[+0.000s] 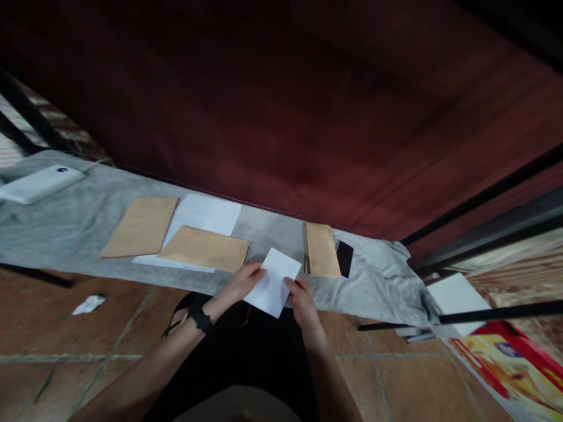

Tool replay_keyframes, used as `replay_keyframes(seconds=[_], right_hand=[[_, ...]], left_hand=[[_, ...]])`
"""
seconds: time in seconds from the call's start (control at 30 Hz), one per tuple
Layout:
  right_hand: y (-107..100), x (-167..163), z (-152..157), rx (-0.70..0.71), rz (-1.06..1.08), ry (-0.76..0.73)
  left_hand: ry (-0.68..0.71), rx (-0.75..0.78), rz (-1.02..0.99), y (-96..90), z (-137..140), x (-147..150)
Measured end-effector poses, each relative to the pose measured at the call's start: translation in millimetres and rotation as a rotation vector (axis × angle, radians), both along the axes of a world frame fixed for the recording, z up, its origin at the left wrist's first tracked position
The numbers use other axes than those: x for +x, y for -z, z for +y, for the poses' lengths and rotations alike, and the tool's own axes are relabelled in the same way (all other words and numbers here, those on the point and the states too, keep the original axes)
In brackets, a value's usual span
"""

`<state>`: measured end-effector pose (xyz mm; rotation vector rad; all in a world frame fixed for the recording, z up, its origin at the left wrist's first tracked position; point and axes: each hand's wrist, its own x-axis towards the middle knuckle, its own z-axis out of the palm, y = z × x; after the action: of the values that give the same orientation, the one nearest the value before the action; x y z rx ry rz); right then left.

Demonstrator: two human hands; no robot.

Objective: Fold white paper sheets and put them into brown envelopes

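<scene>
A white sheet of paper (272, 284), small and perhaps folded, is held between my two hands above the front edge of the cloth-covered surface. My left hand (247, 280) grips its left edge, thumb on top. On its right edge my right hand (301, 296) pinches it the same way. Just left of the sheet lies a brown envelope (206, 246), partly over larger white paper (211, 214). Another brown envelope (141, 225) rests farther left. To the right sits a stack of brown envelopes (323, 249).
A grey cloth (97, 228) covers the long narrow surface. Beside the stack is a dark-screened phone (345, 259). A white device (41, 183) with a cable lies at the far left. Black metal bars (488, 193) and a red-yellow box (512, 366) are at the right.
</scene>
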<state>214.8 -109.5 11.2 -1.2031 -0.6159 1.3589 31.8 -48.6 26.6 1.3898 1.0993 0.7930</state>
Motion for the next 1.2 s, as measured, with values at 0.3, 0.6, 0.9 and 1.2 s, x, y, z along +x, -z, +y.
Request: replay_keyframes(seconds=[0.3,0.6,0.9,1.2], right_hand=[[6,-5,6,-0.029,0.103,0.208],[11,21,10,-0.088,0.015,0.164],[26,11,13,-0.114,0.076,0.110],[35,0,11,-0.097,0.118,0.144]], left_hand=[[-0.187,-0.172,-0.103,20.0,-21,-5],[-0.119,0.214,0.168,15.6,23,-16],[-0.272,0.407,0.421,16.2,39,-2],[-0.127,0.804,0.660,49.6,-14,22]])
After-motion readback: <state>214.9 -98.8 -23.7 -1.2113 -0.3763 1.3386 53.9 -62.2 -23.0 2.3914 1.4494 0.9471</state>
